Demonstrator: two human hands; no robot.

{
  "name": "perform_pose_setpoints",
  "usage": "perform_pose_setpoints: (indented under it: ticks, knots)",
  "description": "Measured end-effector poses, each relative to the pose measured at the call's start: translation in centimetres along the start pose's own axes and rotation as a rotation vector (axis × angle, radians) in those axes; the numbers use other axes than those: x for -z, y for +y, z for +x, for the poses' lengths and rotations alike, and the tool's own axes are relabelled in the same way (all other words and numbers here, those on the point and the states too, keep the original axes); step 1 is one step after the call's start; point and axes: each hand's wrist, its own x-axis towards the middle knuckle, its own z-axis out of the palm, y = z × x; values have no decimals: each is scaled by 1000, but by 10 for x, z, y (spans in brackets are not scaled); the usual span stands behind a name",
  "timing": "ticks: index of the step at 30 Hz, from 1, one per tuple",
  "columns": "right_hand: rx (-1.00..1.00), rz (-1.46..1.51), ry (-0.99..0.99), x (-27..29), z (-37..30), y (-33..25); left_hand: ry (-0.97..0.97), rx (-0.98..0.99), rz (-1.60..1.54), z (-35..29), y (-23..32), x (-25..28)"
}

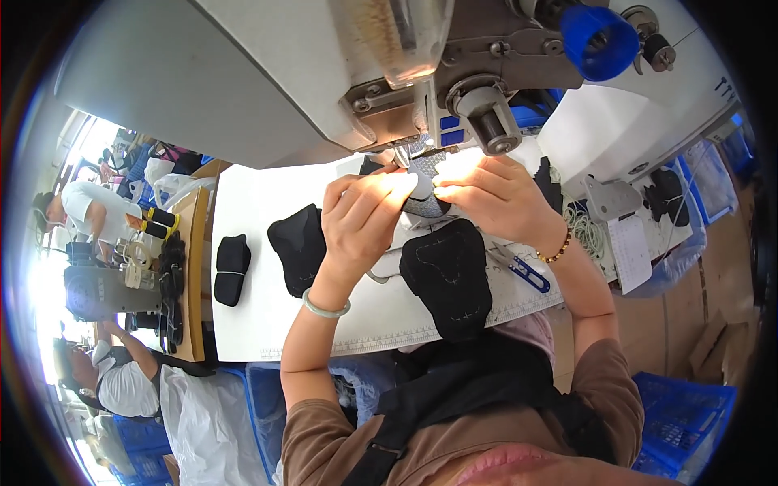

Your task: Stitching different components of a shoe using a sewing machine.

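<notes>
Under the head of a sewing machine [405, 113], my left hand [365, 211] pinches the left edge of a small grey fabric piece [422, 188]. On the opposite side, my right hand [506, 198] has its fingers closed at that piece's right edge. Strong lamp light washes out the fingertips, and the needle point is hard to make out. Just below the hands lies a black padded fabric piece [447, 283] with pale chalk-like marks. Another black fabric piece [297, 247] rests left of my left forearm. Blue-handled thread snips [523, 269] lie below my right hand.
A tied black bundle [232, 270] sits on the white table [251, 190], whose front edge carries a ruler strip [389, 334]. Pale cord [583, 231] is heaped at the right. Blue crates [681, 417] stand on the floor. Two people work at the left.
</notes>
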Motion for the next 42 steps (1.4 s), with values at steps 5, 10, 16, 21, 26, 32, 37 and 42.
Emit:
perform_pose_setpoints:
  ticks: [5,10,16,21,26,32,37,42]
  knots:
    - [30,-104,8,-6,3,-11,-23,9,-96,-3,-13,-1]
    - [-33,-201,49,-19,3,-24,40,79,-251,-9,-23,-10]
    - [-122,-247,42,-27,1,-29,78,279,-402,-15,-29,-21]
    - [-117,-284,105,-32,2,-24,74,439,-462,-21,-29,-24]
    - [-196,-205,142,-35,-4,-18,69,570,-538,-19,-27,-19]
    - [-127,-205,117,-33,-5,-19,-18,373,-500,-13,-37,-7]
    - [-142,-203,117,-30,-5,-17,-97,150,-302,1,-35,6]
    - [-141,-190,114,-27,-3,-20,-138,131,-272,7,-30,12]
